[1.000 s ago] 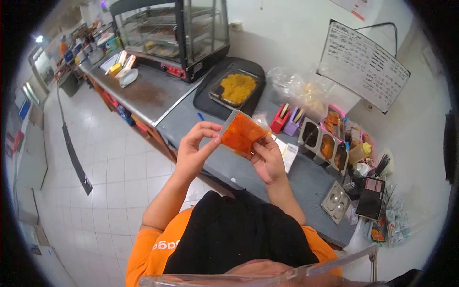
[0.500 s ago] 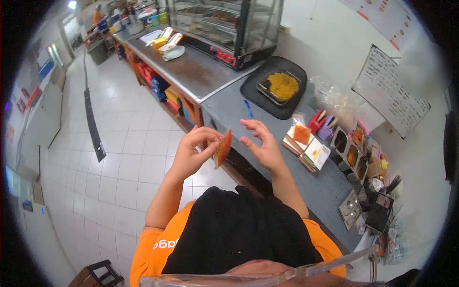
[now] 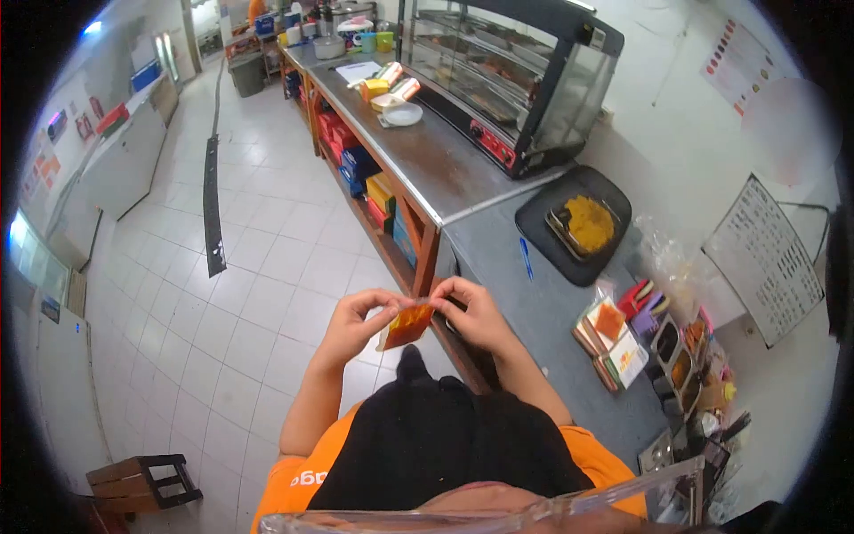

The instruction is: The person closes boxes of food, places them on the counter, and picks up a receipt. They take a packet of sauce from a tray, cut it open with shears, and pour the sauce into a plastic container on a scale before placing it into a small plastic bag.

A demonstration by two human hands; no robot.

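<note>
A small clear plastic packet with orange-red contents [image 3: 407,328] hangs in front of my apron, over the floor beside the counter. My left hand [image 3: 363,319] pinches its upper left edge between thumb and fingers. At the upper right corner, my right hand [image 3: 468,313] is closed on the same packet, fingertips pressed together. A similar orange packet [image 3: 610,321] lies on a stack of small printed boxes [image 3: 612,347] on the counter to the right.
On the grey counter [image 3: 485,240] are a blue pen [image 3: 526,258] and a black tray [image 3: 543,218] bearing a dish of yellow food [image 3: 589,224]. A glass display warmer [image 3: 507,80] stands behind. Metal containers [image 3: 669,343] line the right. A wooden stool [image 3: 142,483] is at lower left.
My right hand, open and apart before, has come to the packet and taken its upper corner. The packet has turned its broad face towards me. The view has shifted left.
</note>
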